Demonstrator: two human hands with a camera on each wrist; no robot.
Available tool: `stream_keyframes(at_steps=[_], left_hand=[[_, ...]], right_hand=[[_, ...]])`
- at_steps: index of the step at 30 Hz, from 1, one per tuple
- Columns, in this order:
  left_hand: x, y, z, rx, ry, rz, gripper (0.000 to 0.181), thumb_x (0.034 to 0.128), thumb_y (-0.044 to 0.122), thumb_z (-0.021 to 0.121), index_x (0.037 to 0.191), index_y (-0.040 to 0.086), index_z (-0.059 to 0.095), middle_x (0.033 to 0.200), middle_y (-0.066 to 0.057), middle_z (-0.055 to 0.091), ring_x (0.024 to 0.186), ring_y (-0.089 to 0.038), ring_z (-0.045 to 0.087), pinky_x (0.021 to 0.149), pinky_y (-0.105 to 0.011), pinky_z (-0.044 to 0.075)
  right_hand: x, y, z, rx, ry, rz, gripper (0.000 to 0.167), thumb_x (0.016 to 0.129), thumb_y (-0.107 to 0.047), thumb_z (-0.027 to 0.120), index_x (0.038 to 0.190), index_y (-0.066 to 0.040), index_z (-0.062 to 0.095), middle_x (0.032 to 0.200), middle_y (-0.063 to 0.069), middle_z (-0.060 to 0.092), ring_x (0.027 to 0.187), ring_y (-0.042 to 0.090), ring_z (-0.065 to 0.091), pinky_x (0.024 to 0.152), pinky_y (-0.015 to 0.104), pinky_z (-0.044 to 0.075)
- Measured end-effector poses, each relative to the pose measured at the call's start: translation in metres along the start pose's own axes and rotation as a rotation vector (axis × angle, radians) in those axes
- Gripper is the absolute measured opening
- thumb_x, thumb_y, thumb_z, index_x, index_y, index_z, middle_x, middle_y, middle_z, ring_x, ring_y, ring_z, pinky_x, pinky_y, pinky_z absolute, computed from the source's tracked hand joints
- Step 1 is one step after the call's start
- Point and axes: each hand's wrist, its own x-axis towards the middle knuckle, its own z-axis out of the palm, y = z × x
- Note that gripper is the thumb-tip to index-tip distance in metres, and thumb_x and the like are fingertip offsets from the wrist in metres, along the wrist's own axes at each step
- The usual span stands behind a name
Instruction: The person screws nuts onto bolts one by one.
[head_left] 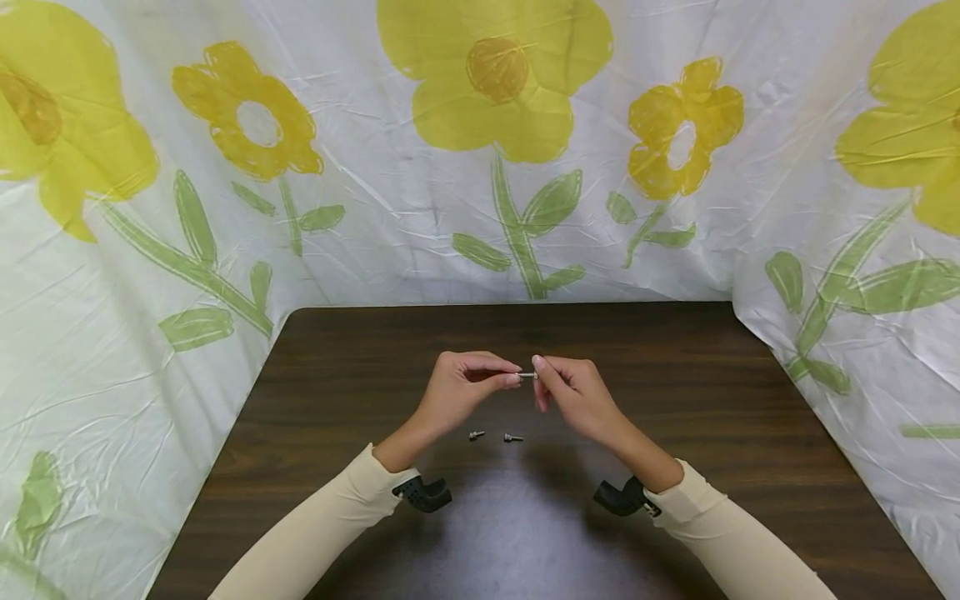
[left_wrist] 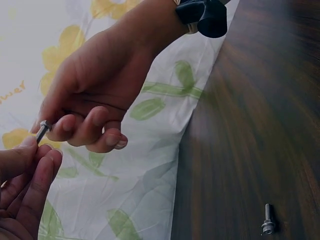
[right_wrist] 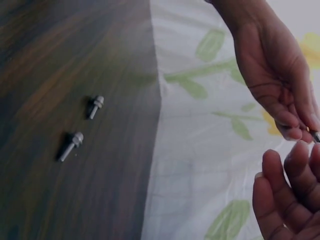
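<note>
A small silver bolt (head_left: 527, 375) is held level between the two hands, above the table. My left hand (head_left: 468, 385) pinches its shank end between thumb and fingertips. At the other end, the thumb and index finger of my right hand (head_left: 576, 396) pinch the wider head, which the left wrist view shows as part of the bolt (left_wrist: 43, 131). Fingertips cover much of it, so I cannot tell whether a nut or washer sits there. Two similar bolts lie on the table below the hands, a left one (head_left: 477, 435) and a right one (head_left: 513, 437), each with a ring-like piece near its head.
The dark wood-grain table (head_left: 337, 358) spreads beneath both hands. A white cloth (head_left: 375, 250) printed with yellow flowers surrounds its back and sides. Black devices are strapped to both wrists, one on the left (head_left: 426, 495) and one on the right (head_left: 622, 498).
</note>
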Motion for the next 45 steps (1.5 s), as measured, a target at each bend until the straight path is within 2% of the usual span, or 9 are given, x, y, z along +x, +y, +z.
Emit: stream_keyframes(at_steps=[6, 11, 14, 18, 25, 30, 37, 41, 45], left_hand=[[0.0, 0.0, -0.003, -0.014, -0.005, -0.001, 0.011, 0.0877, 0.004, 0.079, 0.098, 0.004, 0.081, 0.092, -0.005, 0.077, 0.082, -0.021, 0.073, 0.069, -0.03, 0.059], [0.0, 0.0, -0.005, -0.002, -0.002, 0.003, 0.01, 0.0882, 0.005, 0.079, 0.098, 0.004, 0.081, 0.092, -0.006, 0.077, 0.081, -0.021, 0.073, 0.068, -0.029, 0.059], [0.0, 0.0, -0.006, 0.008, 0.006, 0.003, 0.01, 0.0877, 0.004, 0.079, 0.098, 0.003, 0.081, 0.092, -0.007, 0.077, 0.08, -0.02, 0.073, 0.067, -0.027, 0.059], [0.0, 0.002, -0.005, 0.012, 0.012, -0.009, 0.01, 0.0872, 0.002, 0.079, 0.097, 0.001, 0.08, 0.092, -0.01, 0.077, 0.079, -0.018, 0.072, 0.067, -0.025, 0.058], [-0.001, 0.005, -0.002, 0.007, -0.002, -0.023, 0.011, 0.0864, -0.008, 0.075, 0.098, -0.009, 0.077, 0.092, -0.017, 0.076, 0.08, -0.018, 0.072, 0.068, -0.034, 0.06], [-0.002, 0.005, -0.001, 0.004, -0.007, -0.016, 0.011, 0.087, -0.005, 0.076, 0.098, -0.004, 0.078, 0.093, -0.014, 0.076, 0.081, -0.018, 0.073, 0.069, -0.038, 0.061], [-0.004, 0.0, -0.001, -0.009, -0.005, 0.011, 0.011, 0.0875, 0.002, 0.078, 0.098, 0.0, 0.08, 0.093, -0.01, 0.077, 0.081, -0.019, 0.073, 0.069, -0.039, 0.061], [-0.005, -0.002, 0.0, -0.016, -0.007, 0.013, 0.011, 0.0876, 0.002, 0.078, 0.099, 0.0, 0.08, 0.093, -0.01, 0.077, 0.081, -0.02, 0.073, 0.069, -0.035, 0.06], [-0.005, -0.002, 0.0, -0.012, -0.006, 0.008, 0.012, 0.0879, 0.004, 0.079, 0.098, -0.001, 0.079, 0.093, -0.007, 0.077, 0.081, -0.02, 0.073, 0.068, -0.03, 0.059]], right_hand=[[0.0, 0.006, -0.003, 0.027, 0.009, 0.017, 0.043, 0.111, -0.007, 0.036, 0.081, 0.002, 0.065, 0.065, 0.014, 0.064, 0.063, 0.027, 0.062, 0.063, 0.035, 0.056], [-0.002, 0.029, -0.007, -0.034, 0.046, -0.124, 0.014, 0.099, 0.004, 0.061, 0.107, -0.001, 0.07, 0.083, 0.009, 0.073, 0.072, 0.023, 0.068, 0.066, 0.035, 0.058], [-0.003, 0.037, -0.009, -0.058, 0.052, -0.232, 0.033, 0.086, 0.008, 0.076, 0.116, -0.004, 0.071, 0.092, 0.006, 0.075, 0.077, 0.019, 0.071, 0.068, 0.034, 0.059], [-0.003, 0.04, -0.01, -0.06, 0.064, -0.329, 0.042, 0.077, 0.01, 0.083, 0.116, -0.002, 0.072, 0.094, 0.007, 0.077, 0.082, 0.017, 0.073, 0.069, 0.034, 0.06], [-0.003, 0.039, -0.007, -0.033, 0.109, -0.389, 0.034, 0.074, 0.015, 0.082, 0.104, 0.001, 0.077, 0.093, 0.012, 0.077, 0.081, 0.02, 0.075, 0.072, 0.024, 0.059], [-0.002, 0.039, -0.007, -0.037, 0.108, -0.384, 0.029, 0.078, 0.012, 0.081, 0.102, -0.004, 0.078, 0.094, 0.007, 0.078, 0.081, 0.016, 0.075, 0.075, 0.022, 0.058], [-0.002, 0.039, -0.007, -0.048, 0.053, -0.312, 0.017, 0.094, 0.0, 0.071, 0.094, -0.016, 0.076, 0.083, -0.004, 0.074, 0.075, 0.012, 0.071, 0.068, 0.029, 0.058], [-0.002, 0.036, -0.004, -0.055, 0.051, -0.255, 0.025, 0.099, -0.005, 0.065, 0.081, -0.021, 0.072, 0.075, -0.009, 0.07, 0.071, 0.01, 0.068, 0.065, 0.03, 0.055], [-0.001, 0.035, -0.002, -0.065, 0.054, -0.206, 0.035, 0.104, -0.009, 0.059, 0.072, -0.019, 0.069, 0.067, -0.009, 0.067, 0.058, 0.008, 0.058, 0.054, 0.026, 0.046]])
